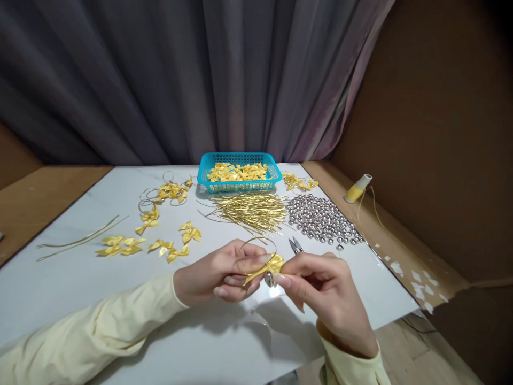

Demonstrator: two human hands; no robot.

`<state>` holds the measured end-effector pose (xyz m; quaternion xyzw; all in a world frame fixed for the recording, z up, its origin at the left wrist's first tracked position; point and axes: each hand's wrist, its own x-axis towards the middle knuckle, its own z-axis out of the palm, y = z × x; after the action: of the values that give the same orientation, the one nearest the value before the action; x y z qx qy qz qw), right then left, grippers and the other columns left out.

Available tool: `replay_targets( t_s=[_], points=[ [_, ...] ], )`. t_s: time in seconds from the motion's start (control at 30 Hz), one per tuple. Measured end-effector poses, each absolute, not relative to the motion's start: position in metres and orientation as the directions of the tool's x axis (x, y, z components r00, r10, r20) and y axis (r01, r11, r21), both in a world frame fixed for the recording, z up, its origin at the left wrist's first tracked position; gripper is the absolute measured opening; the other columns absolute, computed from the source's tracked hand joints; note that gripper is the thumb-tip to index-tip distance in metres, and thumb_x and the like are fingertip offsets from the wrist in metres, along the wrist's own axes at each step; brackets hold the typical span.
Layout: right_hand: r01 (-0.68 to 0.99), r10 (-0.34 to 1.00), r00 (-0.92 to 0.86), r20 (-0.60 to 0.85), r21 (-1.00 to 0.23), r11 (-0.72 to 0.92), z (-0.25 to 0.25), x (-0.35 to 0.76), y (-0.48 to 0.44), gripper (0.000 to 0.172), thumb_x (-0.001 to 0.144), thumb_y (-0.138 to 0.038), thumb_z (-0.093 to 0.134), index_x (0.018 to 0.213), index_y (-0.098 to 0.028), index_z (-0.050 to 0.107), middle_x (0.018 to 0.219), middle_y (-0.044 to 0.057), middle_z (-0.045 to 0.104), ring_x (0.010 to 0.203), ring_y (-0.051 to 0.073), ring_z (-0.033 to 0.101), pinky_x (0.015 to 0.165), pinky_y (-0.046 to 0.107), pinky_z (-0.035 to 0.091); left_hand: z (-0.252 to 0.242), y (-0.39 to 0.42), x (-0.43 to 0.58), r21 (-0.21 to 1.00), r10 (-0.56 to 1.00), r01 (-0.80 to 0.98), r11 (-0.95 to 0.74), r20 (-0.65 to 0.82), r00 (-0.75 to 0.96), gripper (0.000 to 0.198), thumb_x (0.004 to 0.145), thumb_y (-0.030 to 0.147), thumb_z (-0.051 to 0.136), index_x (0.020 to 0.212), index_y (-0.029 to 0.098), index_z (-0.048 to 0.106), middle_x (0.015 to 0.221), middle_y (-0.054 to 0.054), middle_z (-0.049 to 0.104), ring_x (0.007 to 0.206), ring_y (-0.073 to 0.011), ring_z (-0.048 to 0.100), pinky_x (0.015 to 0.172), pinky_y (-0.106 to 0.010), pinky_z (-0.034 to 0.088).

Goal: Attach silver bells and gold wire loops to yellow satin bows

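My left hand [236, 270] pinches a yellow ribbon bow [276, 263] between thumb and fingers. A thin gold tie forms a loop that rises above this bow. Below its middle hangs a silver bell [270, 278]. From the other side, my right hand [324, 283] has thumb and forefinger closed at the bow's right edge, close to the bell. Part of the bow is covered by my fingers. Just behind my right hand, the pointed blades of small scissors [295, 245] show; their handles are hidden under the hand.
Behind my hands lie a heap of gold ties [250, 211] and a pile of silver bells [320, 219]. A blue basket [204, 174] holds yellow bows. Loose bows [120, 245] and looped bows [172, 191] lie to the left. A yellow thread spool [358, 189] stands at the right.
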<state>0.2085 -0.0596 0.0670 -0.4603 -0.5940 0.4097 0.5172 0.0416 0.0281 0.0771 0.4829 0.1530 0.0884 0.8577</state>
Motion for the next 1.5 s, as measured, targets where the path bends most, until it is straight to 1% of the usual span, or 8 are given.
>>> replay_targets(
  t_s=[0.2, 0.4, 0.57, 0.67, 0.93, 1.23, 1.4, 1.5],
  points=[
    [0.131, 0.959, -0.028, 0.282, -0.95, 0.283, 0.066, 0.207, -0.06, 0.016, 0.078, -0.025, 0.061, 0.066, -0.014, 0.062, 0.047, -0.004, 0.047, 0.041, 0.007, 0.039, 0.04, 0.021, 0.028, 0.079, 0.026, 0.043, 0.83, 0.299, -0.016, 0.558, -0.183, 0.936, 0.031, 0.082, 0.034, 0.057, 0.062, 0.013, 0.048, 0.037, 0.011, 0.023, 0.028, -0.0017, 0.017, 0.031, -0.016, 0.008],
    [0.18, 0.941, -0.03, 0.338, -0.924, 0.338, 0.068, 0.207, -0.061, 0.011, 0.078, -0.019, 0.061, 0.067, -0.015, 0.063, 0.048, -0.004, 0.048, 0.041, 0.007, 0.039, 0.04, 0.02, 0.028, 0.078, 0.022, 0.043, 0.799, 0.292, -0.063, 0.598, -0.143, 0.946, 0.029, 0.085, 0.03, 0.054, 0.062, 0.013, 0.048, 0.04, 0.011, 0.019, 0.03, -0.0026, 0.016, 0.03, -0.014, 0.009],
    [0.255, 0.912, -0.017, 0.41, -0.88, 0.401, 0.074, 0.205, -0.063, 0.012, 0.078, -0.019, 0.061, 0.066, -0.016, 0.063, 0.047, -0.004, 0.05, 0.04, 0.007, 0.039, 0.039, 0.02, 0.029, 0.076, 0.018, 0.042, 0.797, 0.276, -0.086, 0.598, -0.103, 0.956, 0.031, 0.088, 0.033, 0.048, 0.063, 0.014, 0.046, 0.04, 0.008, 0.029, 0.031, -0.0032, 0.016, 0.03, -0.015, 0.008],
    [0.242, 0.897, 0.007, 0.442, -0.871, 0.427, 0.075, 0.202, -0.065, 0.012, 0.078, -0.016, 0.06, 0.066, -0.016, 0.062, 0.047, -0.004, 0.05, 0.041, 0.006, 0.04, 0.039, 0.019, 0.03, 0.076, 0.017, 0.04, 0.802, 0.279, -0.095, 0.59, -0.092, 0.956, 0.031, 0.089, 0.034, 0.046, 0.065, 0.014, 0.046, 0.042, 0.007, 0.033, 0.032, -0.0029, 0.017, 0.031, -0.014, 0.01],
    [0.2, 0.897, 0.047, 0.439, -0.884, 0.423, 0.069, 0.196, -0.069, 0.011, 0.079, -0.016, 0.06, 0.068, -0.017, 0.061, 0.048, -0.004, 0.051, 0.04, 0.006, 0.04, 0.038, 0.018, 0.03, 0.078, 0.017, 0.04, 0.83, 0.308, -0.081, 0.552, -0.112, 0.945, 0.032, 0.088, 0.037, 0.048, 0.066, 0.013, 0.045, 0.047, 0.006, 0.04, 0.033, -0.0015, 0.018, 0.033, -0.015, 0.012],
    [0.261, 0.887, 0.039, 0.461, -0.861, 0.436, 0.073, 0.198, -0.07, 0.012, 0.079, -0.015, 0.059, 0.067, -0.017, 0.061, 0.048, -0.004, 0.05, 0.041, 0.006, 0.039, 0.038, 0.019, 0.028, 0.076, 0.015, 0.041, 0.834, 0.339, -0.11, 0.54, -0.096, 0.936, 0.034, 0.089, 0.036, 0.047, 0.064, 0.013, 0.045, 0.045, 0.007, 0.036, 0.033, -0.0016, 0.017, 0.032, -0.015, 0.011],
    [0.27, 0.86, 0.051, 0.507, -0.836, 0.477, 0.073, 0.198, -0.071, 0.011, 0.078, -0.013, 0.06, 0.068, -0.017, 0.061, 0.049, -0.005, 0.051, 0.041, 0.005, 0.039, 0.038, 0.018, 0.029, 0.076, 0.015, 0.041, 0.883, 0.36, -0.101, 0.459, -0.081, 0.93, 0.031, 0.091, 0.034, 0.043, 0.068, 0.013, 0.046, 0.046, 0.006, 0.039, 0.036, -0.0024, 0.021, 0.035, -0.016, 0.011],
    [0.269, 0.855, 0.05, 0.516, -0.831, 0.486, 0.073, 0.197, -0.071, 0.011, 0.078, -0.012, 0.06, 0.069, -0.018, 0.06, 0.048, -0.006, 0.05, 0.041, 0.005, 0.04, 0.038, 0.017, 0.03, 0.077, 0.013, 0.041, 0.899, 0.378, -0.096, 0.426, -0.081, 0.922, 0.03, 0.091, 0.033, 0.043, 0.068, 0.014, 0.046, 0.047, 0.006, 0.037, 0.038, -0.0033, 0.022, 0.037, -0.017, 0.014]
  ],
)
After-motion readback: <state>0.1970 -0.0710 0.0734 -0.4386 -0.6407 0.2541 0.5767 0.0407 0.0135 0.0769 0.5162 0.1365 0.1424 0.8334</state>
